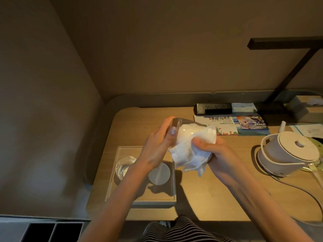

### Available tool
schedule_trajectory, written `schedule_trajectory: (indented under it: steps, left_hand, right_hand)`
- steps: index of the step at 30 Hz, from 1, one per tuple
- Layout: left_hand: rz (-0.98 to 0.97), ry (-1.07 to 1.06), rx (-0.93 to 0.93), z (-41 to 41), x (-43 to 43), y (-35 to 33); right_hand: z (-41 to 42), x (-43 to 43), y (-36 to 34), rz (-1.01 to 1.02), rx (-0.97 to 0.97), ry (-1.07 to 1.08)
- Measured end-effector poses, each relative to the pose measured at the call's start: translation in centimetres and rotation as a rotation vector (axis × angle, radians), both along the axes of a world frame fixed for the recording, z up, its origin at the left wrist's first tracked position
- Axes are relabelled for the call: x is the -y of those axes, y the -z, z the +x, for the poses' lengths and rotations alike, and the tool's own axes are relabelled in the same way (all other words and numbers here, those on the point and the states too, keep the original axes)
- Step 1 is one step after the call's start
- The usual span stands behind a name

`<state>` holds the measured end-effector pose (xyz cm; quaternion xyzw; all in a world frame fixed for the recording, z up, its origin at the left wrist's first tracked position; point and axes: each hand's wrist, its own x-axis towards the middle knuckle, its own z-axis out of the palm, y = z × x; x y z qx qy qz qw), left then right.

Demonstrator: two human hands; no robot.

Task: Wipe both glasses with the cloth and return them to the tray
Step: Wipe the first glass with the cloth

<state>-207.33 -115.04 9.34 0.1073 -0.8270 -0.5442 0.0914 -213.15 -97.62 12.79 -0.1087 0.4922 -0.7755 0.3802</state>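
Observation:
My left hand [158,142] grips a clear glass [176,124] on its side above the desk, its mouth turned to the right. A white cloth [190,151] is stuffed into the glass and hangs out below it. My right hand [215,151] holds the bunched cloth at the glass's mouth. The second glass [123,167] stands upright in the left part of the clear tray [111,187]. A round grey coaster [159,173] lies in the tray's right part, partly behind my left forearm.
A grey and white electric kettle [288,154] stands at the right with its cord trailing toward the desk's front edge. Brochures [232,125] and a black power strip [214,108] lie at the back. A tissue box [304,107] sits far right. A wall closes the left side.

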Motion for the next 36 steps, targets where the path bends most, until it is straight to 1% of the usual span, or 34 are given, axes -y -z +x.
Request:
schedule_trajectory:
  steps: [1, 2, 4, 5, 6, 7, 8, 9, 10, 11, 12, 13, 14, 15, 16, 17, 19, 20, 21, 22, 24, 25, 27, 28, 29, 31, 32, 33, 34, 36]
  left_hand:
    - [0.118, -0.002, 0.047, -0.2, 0.4, -0.4]
    - [0.213, -0.002, 0.091, -0.5, 0.7, -0.6]
    - [0.243, 0.011, 0.187, -0.9, 1.0, -1.4]
    - [0.253, 0.024, 0.217, -1.0, 0.8, -1.8]
    - [0.307, 0.034, 0.229, -1.1, 0.6, -1.9]
    - [0.386, 0.034, 0.232, -1.0, 0.4, -1.9]
    - [0.439, 0.025, 0.223, -1.0, 0.2, -1.5]
    - [0.467, 0.003, 0.195, -1.0, 0.1, -1.0]
    - [0.446, -0.033, 0.173, -0.8, 0.0, -0.4]
    - [0.391, -0.09, 0.152, -0.5, -0.2, 0.0]
    - [0.302, -0.155, 0.113, -0.2, -0.3, 0.5]
    - [0.164, -0.198, 0.035, 0.0, -0.3, 0.8]
    - [0.012, -0.204, -0.063, 0.3, -0.6, 0.6]
    - [-0.105, -0.194, -0.138, 0.5, -0.8, 0.5]
    - [-0.181, -0.174, -0.169, 0.7, -0.9, 0.2]
    - [-0.212, -0.143, -0.157, 0.6, -0.8, 0.1]
    - [-0.225, -0.049, -0.037, 0.6, -0.3, 0.2]
    - [-0.211, 0.011, 0.034, 0.7, 0.0, 0.5]
    - [-0.148, 0.058, 0.089, 0.8, 0.3, 0.7]
    - [-0.021, 0.067, 0.133, 0.9, 0.5, 0.8]
    - [0.278, 0.02, 0.22, 0.7, 1.0, 0.6]
    - [0.372, 0.003, 0.263, 0.6, 1.0, 0.3]
    - [0.484, 0.008, 0.353, 0.1, 0.8, -0.4]
    - [0.52, 0.012, 0.37, -0.1, 0.5, -0.6]
    - [0.544, 0.003, 0.355, -0.3, 0.3, -0.6]
    - [0.553, -0.031, 0.281, -0.3, -0.3, -0.6]
    - [0.508, -0.068, 0.246, -0.3, -0.4, -0.3]
    - [0.419, -0.119, 0.205, -0.3, -0.5, 0.1]
    - [0.299, -0.16, 0.148, -0.3, -0.5, 0.4]
    - [0.034, -0.18, 0.003, -0.1, -0.4, 0.9]
  right_hand:
    - [0.2, -0.1, -0.2, 0.055, -0.108, 0.028]
    - [0.4, -0.1, -0.2, 0.116, -0.255, 0.049]
    - [0.7, -0.1, -0.1, 0.256, -0.592, 0.058]
    - [0.8, 0.0, -0.1, 0.331, -0.742, 0.045]
    - [0.8, 0.1, 0.2, 0.387, -0.861, 0.032]
    - [0.8, 0.1, 0.6, 0.417, -0.933, 0.018]
    - [0.8, 0.2, 0.9, 0.424, -0.952, 0.007]
    - [0.9, 0.3, 1.2, 0.422, -0.921, -0.008]
    - [0.9, 0.4, 1.4, 0.404, -0.834, -0.029]
    - [1.0, 0.4, 1.2, 0.357, -0.691, -0.056]
    - [0.9, 0.4, 1.0, 0.279, -0.508, -0.089]
    - [0.7, 0.5, 0.7, 0.192, -0.311, -0.121]
    - [0.5, 0.5, 0.5, 0.12, -0.14, -0.134]
    - [0.1, 0.5, 0.4, 0.063, -0.018, -0.132]
    - [-0.2, 0.5, 0.4, 0.021, 0.058, -0.121]
    - [-0.5, 0.5, 0.3, 0.002, 0.096, -0.108]
    - [-0.5, 0.6, 0.0, 0.021, 0.112, -0.066]
    - [-0.3, 0.6, -0.1, 0.047, 0.089, -0.03]
    - [0.0, 0.6, -0.1, 0.082, 0.036, 0.009]
    - [0.2, 0.5, 0.0, 0.125, -0.048, 0.041]
    - [0.6, 0.5, 0.1, 0.236, -0.325, 0.077]
    - [0.8, 0.6, 0.2, 0.305, -0.498, 0.077]
    - [1.2, 0.9, 0.4, 0.458, -0.839, 0.043]
    - [1.3, 1.0, 0.6, 0.509, -0.957, 0.036]
    - [1.4, 1.0, 0.8, 0.538, -1.008, 0.035]
    - [1.7, 1.1, 1.1, 0.547, -0.955, 0.04]
    - [1.9, 1.2, 1.1, 0.52, -0.848, 0.054]
    - [2.0, 1.2, 0.9, 0.446, -0.672, 0.066]
    - [1.9, 1.3, 0.6, 0.327, -0.449, 0.063]
    - [1.6, 1.4, 0.4, 0.126, -0.028, 0.015]
